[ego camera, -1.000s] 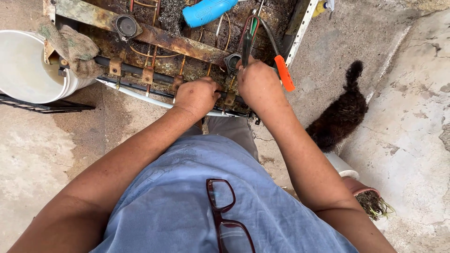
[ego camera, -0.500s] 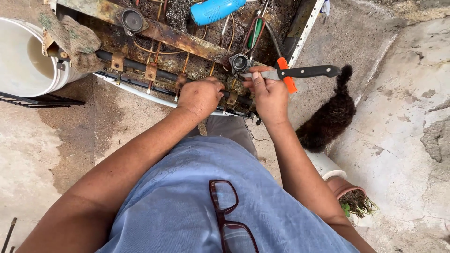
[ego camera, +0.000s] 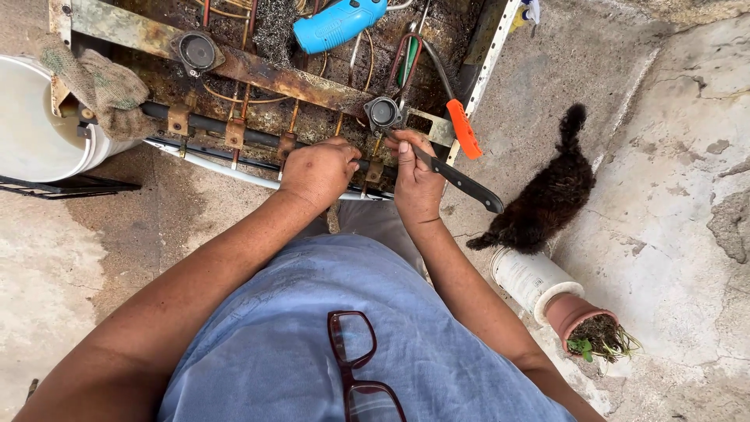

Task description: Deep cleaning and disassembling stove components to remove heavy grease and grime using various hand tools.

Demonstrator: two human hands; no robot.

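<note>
Left hand (ego camera: pixel 319 170) closed on black gas pipe (ego camera: pixel 205 125) | right hand (ego camera: pixel 416 184) grips black-handled tool (ego camera: pixel 461 181) | burner valve (ego camera: pixel 383 112) just above; pipe best held steady.

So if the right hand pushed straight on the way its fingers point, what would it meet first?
Probably the round burner cap on the rusty crossbar, just beyond the right hand, which grips a black-handled knife; depth is unclear.

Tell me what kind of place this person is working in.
Probably an outdoor yard or patio used for repairs: rough cracked concrete ground, a small potted plant, a white bucket, and a rusty stove frame opened up on the ground.
</note>
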